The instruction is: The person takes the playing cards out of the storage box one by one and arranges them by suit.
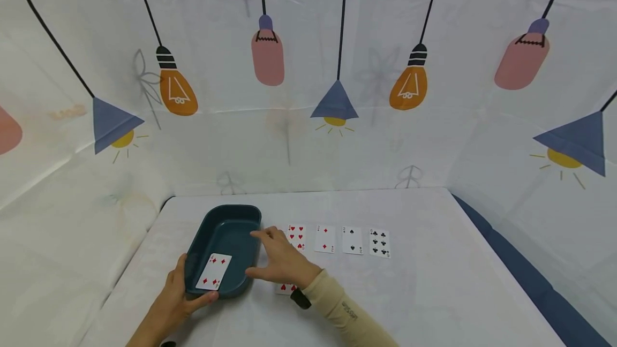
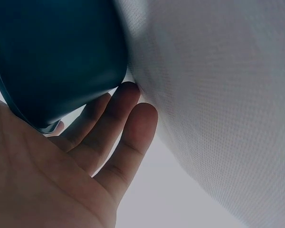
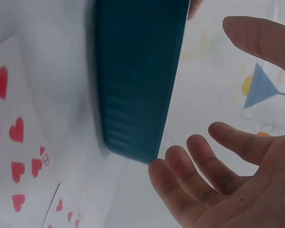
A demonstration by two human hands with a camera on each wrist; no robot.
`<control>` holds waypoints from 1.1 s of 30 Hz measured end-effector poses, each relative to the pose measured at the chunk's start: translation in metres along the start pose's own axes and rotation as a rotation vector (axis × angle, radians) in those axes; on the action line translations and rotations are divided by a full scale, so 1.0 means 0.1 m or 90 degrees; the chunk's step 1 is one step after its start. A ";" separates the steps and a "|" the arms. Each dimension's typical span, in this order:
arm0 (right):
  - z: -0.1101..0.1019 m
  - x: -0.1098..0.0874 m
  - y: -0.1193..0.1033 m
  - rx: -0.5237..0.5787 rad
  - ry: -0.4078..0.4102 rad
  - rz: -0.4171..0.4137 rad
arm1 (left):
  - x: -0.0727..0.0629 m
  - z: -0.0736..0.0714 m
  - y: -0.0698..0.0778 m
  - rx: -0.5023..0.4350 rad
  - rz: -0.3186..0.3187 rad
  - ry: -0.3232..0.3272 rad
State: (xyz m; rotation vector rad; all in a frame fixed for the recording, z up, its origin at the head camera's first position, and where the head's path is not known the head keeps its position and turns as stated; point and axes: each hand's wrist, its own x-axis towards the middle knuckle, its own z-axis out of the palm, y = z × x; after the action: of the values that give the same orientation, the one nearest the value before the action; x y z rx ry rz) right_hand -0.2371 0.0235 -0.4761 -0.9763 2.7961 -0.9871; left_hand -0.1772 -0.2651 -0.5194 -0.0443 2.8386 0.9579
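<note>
A dark teal rectangular tray (image 1: pixel 241 213) stands on the left of the white table, with a diamonds card (image 1: pixel 213 272) lying face up in its near end. My left hand (image 1: pixel 175 296) holds the tray's near left corner, thumb at the front rim and fingers along the side. In the left wrist view, those fingers (image 2: pixel 126 123) curve against the tray's outer wall (image 2: pixel 61 57). Over the tray's right edge hovers my right hand (image 1: pixel 284 261), fingers and thumb spread apart, holding nothing. The right wrist view shows its fingertips (image 3: pixel 161 171) close to the rim; contact there is unclear.
Right of the tray, a row has a partly covered hearts card (image 1: pixel 298 237), a two of diamonds (image 1: pixel 325 245), a two of spades (image 1: pixel 352 240) and a six of clubs (image 1: pixel 380 243). Another hearts card (image 1: pixel 284 289) lies partly beneath my right wrist. White printed fabric (image 1: pixel 299 138) surrounds the table.
</note>
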 end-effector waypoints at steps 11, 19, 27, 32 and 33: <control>0.08 0.12 -0.13 -0.020 0.011 -0.031 | 0.02 0.00 0.00 0.011 -0.012 -0.010; 0.16 0.21 -0.19 -0.031 0.022 -0.016 | 0.03 0.00 -0.02 0.006 -0.002 -0.010; 0.20 0.34 -0.26 -0.018 0.039 0.016 | 0.04 0.00 -0.01 0.012 -0.011 -0.012; 0.23 0.42 -0.32 -0.010 0.041 0.035 | 0.04 0.00 -0.01 0.017 -0.008 -0.007; 0.23 0.43 -0.33 -0.005 0.041 0.042 | 0.04 0.01 -0.01 0.018 -0.006 -0.005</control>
State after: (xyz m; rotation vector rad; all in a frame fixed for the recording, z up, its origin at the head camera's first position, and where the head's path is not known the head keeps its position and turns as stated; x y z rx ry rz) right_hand -0.2482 -0.0339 -0.4682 -0.8610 2.8659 -1.0190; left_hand -0.1809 -0.2655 -0.5210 -0.0510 2.8408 0.9141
